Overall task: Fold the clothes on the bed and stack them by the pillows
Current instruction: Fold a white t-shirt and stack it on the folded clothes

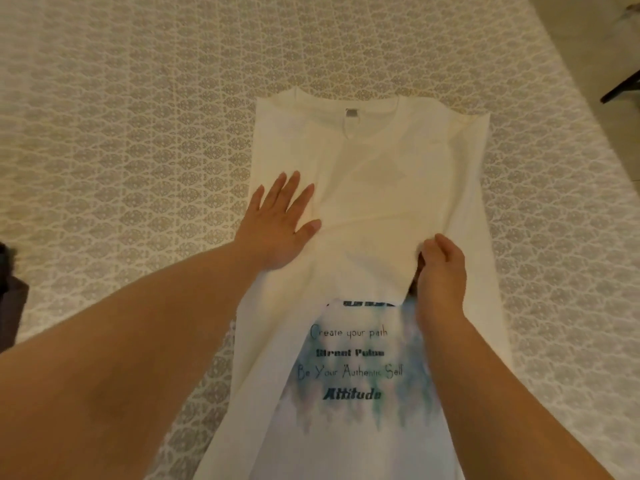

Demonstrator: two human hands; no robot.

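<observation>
Lengthwise, T-shirt (374,188) collar pointing away

A shirt (374,174) lies flat on the bed (121,116), collar at the far end, its hem end toward the person. The left hand (280,226) rests on the shirt's left part, near its edge. The right hand (441,271) pinches a fold at the shirt's middle right. Dark cloth (10,296) lies at the bed's left edge.
</observation>
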